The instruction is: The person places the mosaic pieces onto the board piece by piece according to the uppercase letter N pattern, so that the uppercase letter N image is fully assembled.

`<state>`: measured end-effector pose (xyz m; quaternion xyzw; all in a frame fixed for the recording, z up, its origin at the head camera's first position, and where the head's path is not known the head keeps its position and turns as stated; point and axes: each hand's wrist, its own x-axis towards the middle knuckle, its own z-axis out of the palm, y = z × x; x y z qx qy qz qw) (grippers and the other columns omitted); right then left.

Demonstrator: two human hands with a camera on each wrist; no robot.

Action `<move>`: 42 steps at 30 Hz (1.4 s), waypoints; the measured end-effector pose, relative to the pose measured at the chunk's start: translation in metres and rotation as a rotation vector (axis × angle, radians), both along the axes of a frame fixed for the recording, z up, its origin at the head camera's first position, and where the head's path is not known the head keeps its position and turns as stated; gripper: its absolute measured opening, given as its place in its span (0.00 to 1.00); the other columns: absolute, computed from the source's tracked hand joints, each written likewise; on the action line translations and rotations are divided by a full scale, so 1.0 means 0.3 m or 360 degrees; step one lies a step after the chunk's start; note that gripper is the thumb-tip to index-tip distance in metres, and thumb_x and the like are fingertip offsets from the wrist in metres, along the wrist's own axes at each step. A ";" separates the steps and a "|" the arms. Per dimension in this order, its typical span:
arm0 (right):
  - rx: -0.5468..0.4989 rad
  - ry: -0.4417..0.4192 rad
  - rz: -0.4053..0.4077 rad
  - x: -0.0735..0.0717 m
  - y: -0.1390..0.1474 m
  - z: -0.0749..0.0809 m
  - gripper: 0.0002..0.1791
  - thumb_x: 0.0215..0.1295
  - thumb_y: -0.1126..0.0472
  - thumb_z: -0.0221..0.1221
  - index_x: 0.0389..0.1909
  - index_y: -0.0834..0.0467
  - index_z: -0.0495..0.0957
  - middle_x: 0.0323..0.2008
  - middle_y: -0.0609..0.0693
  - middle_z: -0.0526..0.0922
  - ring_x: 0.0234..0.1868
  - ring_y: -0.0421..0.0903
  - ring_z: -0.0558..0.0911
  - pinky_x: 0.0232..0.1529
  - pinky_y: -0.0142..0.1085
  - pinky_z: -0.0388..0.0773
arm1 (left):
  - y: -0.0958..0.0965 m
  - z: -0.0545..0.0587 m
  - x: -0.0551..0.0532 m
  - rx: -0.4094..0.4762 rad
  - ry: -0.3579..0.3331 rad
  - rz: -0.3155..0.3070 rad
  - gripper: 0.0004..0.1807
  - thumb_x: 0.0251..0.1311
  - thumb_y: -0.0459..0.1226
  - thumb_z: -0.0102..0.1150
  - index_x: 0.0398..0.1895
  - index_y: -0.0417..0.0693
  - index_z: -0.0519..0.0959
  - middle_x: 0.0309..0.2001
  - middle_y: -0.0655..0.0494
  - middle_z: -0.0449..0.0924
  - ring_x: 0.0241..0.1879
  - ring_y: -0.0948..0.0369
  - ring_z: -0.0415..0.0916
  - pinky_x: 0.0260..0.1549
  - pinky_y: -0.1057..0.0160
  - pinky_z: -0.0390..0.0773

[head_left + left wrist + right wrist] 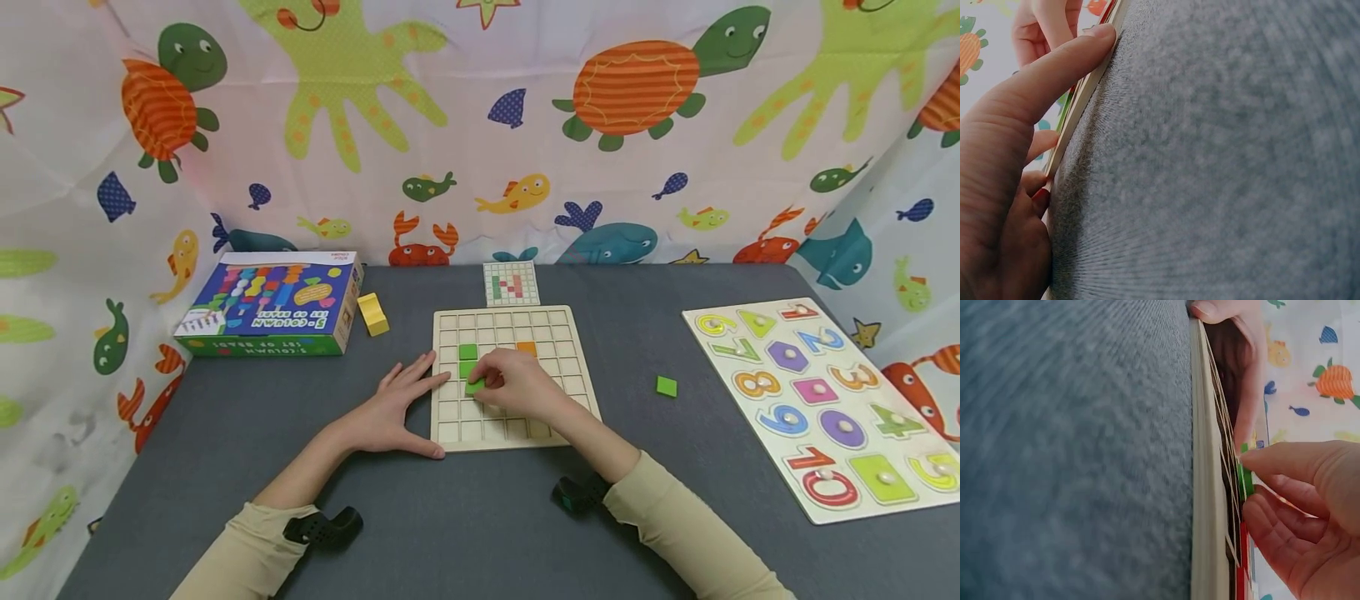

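A wooden grid board lies flat on the dark table. My left hand is spread at its left side, thumb against the near-left corner and fingertips along the left edge. Between thumb and fingers, my right hand pinches a small green square tile, over the board's left part. Directly beyond it, two green tiles sit in one column of squares. An orange tile shows past the right hand, which covers the middle of the grid. Red tiles appear along the board in the right wrist view.
Behind the board is a small pattern card. One green tile lies loose to the right, before a number-and-shape puzzle board. At the back left are a blue and green box and a yellow block.
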<state>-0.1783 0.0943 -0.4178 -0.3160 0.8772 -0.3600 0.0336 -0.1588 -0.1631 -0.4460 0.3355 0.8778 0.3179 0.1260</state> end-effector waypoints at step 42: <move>-0.0096 -0.0067 -0.0326 0.072 0.308 0.005 0.08 0.65 0.61 0.64 0.43 0.55 0.85 0.39 0.44 0.84 0.37 0.41 0.80 0.38 0.35 0.80 | 0.000 -0.001 0.003 -0.0004 -0.0004 0.0008 0.59 0.43 0.61 0.73 0.77 0.51 0.55 0.78 0.50 0.34 0.76 0.52 0.32 0.69 0.42 0.30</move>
